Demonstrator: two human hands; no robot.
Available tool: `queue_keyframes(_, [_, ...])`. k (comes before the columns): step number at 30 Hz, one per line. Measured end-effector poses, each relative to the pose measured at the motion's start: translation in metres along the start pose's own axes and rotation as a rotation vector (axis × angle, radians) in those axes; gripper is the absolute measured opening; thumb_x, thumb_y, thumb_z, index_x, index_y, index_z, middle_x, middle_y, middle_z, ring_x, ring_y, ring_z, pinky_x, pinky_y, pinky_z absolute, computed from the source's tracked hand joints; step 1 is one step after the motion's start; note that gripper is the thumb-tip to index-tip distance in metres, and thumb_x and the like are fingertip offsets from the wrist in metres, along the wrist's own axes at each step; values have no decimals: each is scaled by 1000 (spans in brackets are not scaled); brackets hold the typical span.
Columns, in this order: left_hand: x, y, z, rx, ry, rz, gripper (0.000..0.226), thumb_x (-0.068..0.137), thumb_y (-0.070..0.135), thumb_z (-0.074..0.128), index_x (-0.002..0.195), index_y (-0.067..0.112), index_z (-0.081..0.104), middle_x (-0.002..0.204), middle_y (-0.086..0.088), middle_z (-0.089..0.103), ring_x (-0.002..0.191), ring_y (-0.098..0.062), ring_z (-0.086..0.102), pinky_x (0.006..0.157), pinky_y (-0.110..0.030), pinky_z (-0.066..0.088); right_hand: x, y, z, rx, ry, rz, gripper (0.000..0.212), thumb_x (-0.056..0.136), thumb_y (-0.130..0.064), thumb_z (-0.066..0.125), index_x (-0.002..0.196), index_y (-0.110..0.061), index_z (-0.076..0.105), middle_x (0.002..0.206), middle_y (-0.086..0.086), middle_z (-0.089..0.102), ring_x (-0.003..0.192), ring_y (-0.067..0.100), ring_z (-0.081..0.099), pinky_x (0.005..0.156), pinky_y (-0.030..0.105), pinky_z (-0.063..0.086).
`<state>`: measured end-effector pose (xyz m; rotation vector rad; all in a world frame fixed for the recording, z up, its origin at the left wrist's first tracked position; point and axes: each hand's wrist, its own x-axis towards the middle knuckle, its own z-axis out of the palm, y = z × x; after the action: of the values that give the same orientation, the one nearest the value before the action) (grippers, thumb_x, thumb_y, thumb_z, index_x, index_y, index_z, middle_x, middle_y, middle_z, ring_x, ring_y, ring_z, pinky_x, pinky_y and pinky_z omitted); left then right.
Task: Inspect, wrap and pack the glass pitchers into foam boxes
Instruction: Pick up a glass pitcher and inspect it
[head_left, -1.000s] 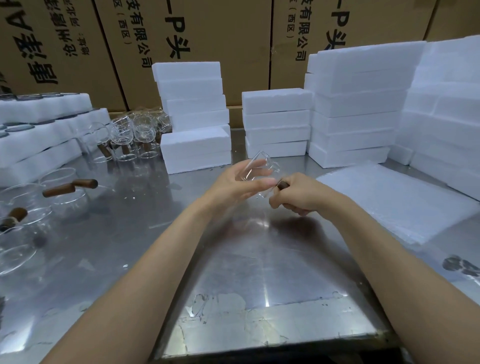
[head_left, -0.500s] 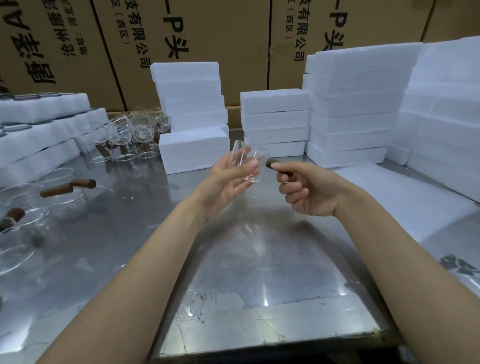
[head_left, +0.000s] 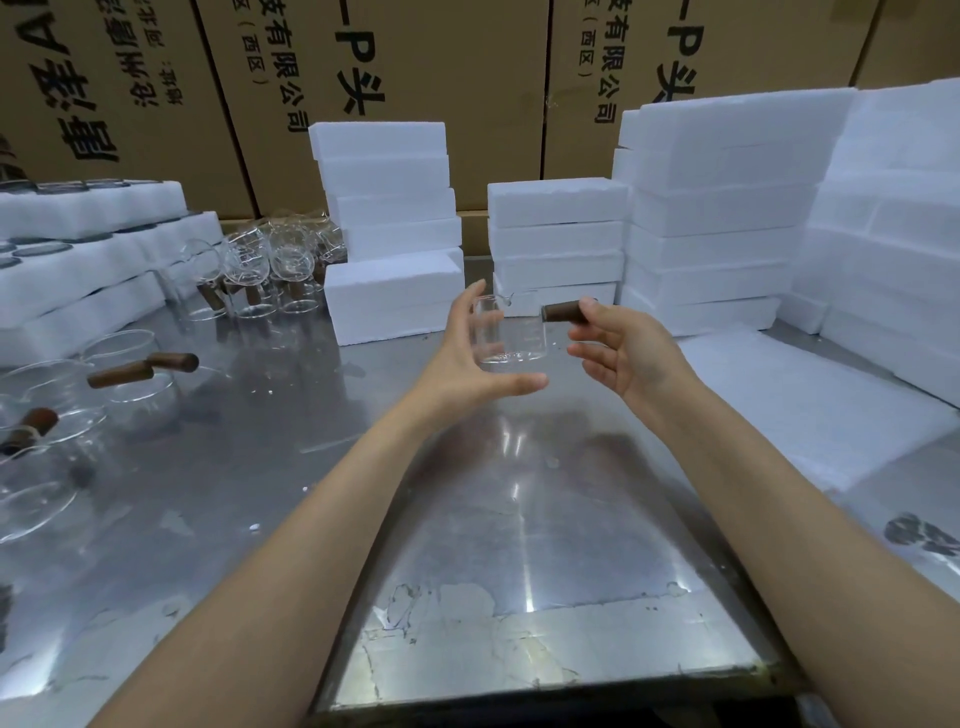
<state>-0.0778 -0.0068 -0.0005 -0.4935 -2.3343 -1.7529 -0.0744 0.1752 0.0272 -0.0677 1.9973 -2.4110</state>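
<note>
Glass is what we check here: our right hand (head_left: 623, 348) pinches the pitcher (head_left: 511, 332) by its wooden handle (head_left: 563, 312), held above the table (head_left: 519, 545), while our left hand (head_left: 467, 364), fingers spread wide, cups its body, so we should turn it slowly against the light.
</note>
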Motion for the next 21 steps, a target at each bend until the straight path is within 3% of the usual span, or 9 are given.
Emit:
queue_keyframes(6, [1, -7, -8, 381, 219, 262, 79, 71, 20, 84, 136, 35, 40, 127, 18, 42, 114, -3, 45, 86, 0, 33, 4, 2, -3, -4, 49, -35, 14, 88, -33, 62, 84, -20, 62, 68, -10, 66, 61, 4, 66, 61, 19, 46])
queue_keyframes(10, [2, -9, -7, 470, 292, 304, 67, 71, 22, 83, 130, 27, 52, 120, 19, 50, 108, 2, 47, 86, 5, 28, 5, 2, -2, -24, 56, -23, 17, 87, -37, 63, 85, -20, 62, 71, -9, 66, 64, 4, 66, 61, 19, 46])
queue_keyframes(14, [0, -5, -6, 529, 329, 338, 66, 71, 24, 83, 130, 25, 54, 120, 16, 53, 105, 3, 46, 89, 0, 31, 4, 3, 0, -5, -8, 52, 24, 85, -45, 64, 92, -22, 64, 92, -6, 70, 86, 9, 67, 70, 25, 50])
queue_keyframes(18, [-6, 5, -4, 630, 324, 433, 63, 74, 17, 77, 132, 21, 54, 123, 1, 54, 112, -14, 51, 94, -26, 44, -1, 10, 9, -109, -215, 89, 63, 59, -60, 73, 108, -22, 60, 115, -5, 62, 103, 9, 63, 84, 31, 52])
queue_keyframes(21, [-10, 10, 0, 677, 339, 463, 65, 73, 17, 76, 134, 21, 54, 119, -4, 51, 109, -17, 49, 92, -26, 43, -3, 17, 17, -161, -224, 59, 99, 45, -59, 79, 126, -15, 44, 121, -5, 55, 105, 7, 61, 85, 31, 51])
